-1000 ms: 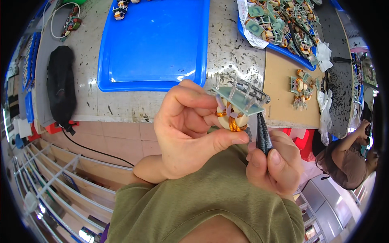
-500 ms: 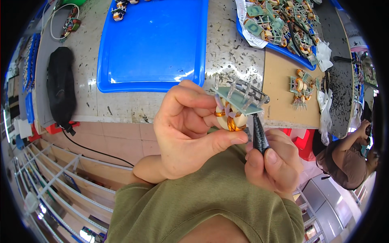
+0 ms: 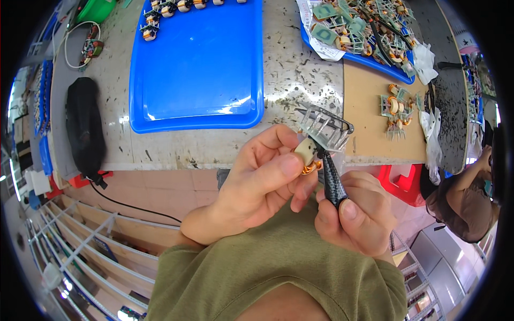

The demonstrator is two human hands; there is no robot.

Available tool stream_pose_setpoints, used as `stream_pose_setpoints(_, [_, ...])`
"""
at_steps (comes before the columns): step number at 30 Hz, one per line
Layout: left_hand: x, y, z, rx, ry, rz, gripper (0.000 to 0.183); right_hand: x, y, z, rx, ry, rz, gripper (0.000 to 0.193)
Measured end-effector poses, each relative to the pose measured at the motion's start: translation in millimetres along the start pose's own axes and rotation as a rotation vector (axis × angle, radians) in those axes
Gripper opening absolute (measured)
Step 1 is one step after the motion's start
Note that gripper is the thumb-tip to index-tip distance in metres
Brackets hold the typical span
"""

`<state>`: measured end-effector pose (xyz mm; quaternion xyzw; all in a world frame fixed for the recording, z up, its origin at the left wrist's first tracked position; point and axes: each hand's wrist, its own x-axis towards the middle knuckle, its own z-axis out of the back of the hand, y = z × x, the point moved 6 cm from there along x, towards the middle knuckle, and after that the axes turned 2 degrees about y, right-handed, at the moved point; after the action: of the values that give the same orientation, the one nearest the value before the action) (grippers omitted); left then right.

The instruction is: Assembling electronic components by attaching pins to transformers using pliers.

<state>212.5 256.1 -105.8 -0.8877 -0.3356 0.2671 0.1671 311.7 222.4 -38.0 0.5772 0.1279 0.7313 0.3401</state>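
Note:
Raised in front of my chest, my left hand pinches a coil part between thumb and fingers. The part has a cream ring core with orange copper winding, joined to a small pale green circuit board with several metal pins. The board is tilted up and away from my thumb. My right hand is closed around a black tapered tool with a speckled pattern, which looks like tweezers. Its narrow tip reaches the gap between core and board; whether it grips anything there cannot be made out.
A blue tray holds several coil parts along its far edge. Another blue tray at far right is heaped with coil boards. A few coil parts lie on a brown board. A black pouch lies left; a person is at right.
The coil part has turned in my left hand, so the board now stands more upright with its pins showing. The tool's tip has shifted left and up, nearer the core.

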Motion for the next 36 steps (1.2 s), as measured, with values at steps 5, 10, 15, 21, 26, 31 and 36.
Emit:
stream_pose_setpoints(5, [-0.9, -2.8, -0.2, 0.072, -0.052, -0.042, 0.06, -0.6, 1.1, 1.0, -0.024, -0.066, 0.033, 0.039])
stream_pose_setpoints(10, [0.4, -3.4, -2.0, 0.04, -0.027, -0.028, 0.059, -1.5, 3.1, -0.8, -0.007, -0.049, 0.027, 0.037])
stream_pose_setpoints(15, [-0.3, -2.6, 0.9, 0.059, -0.044, -0.016, 0.058, 0.9, 2.9, -1.2, -0.027, -0.112, 0.042, 0.037])
stream_pose_setpoints(21, [0.3, -3.8, -0.9, -0.025, -0.052, -0.033, 0.056, 0.1, 3.3, -2.3, -0.02, -0.098, 0.024, 0.038])
stream_pose_setpoints(26, [0.0, -2.8, 0.8, 0.01, -0.029, -0.02, 0.055, 2.0, 4.6, -1.4, -0.059, -0.164, 0.03, 0.038])
stream_pose_setpoints(31, [1.0, -4.4, -2.3, -0.015, -0.043, -0.036, 0.053, 1.0, 4.4, -2.5, -0.026, -0.111, 0.006, 0.037])
stream_pose_setpoints(36, [0.8, -2.6, 0.1, -0.001, -0.017, -0.014, 0.053, 1.5, 4.8, -1.6, -0.043, -0.142, 0.019, 0.036])
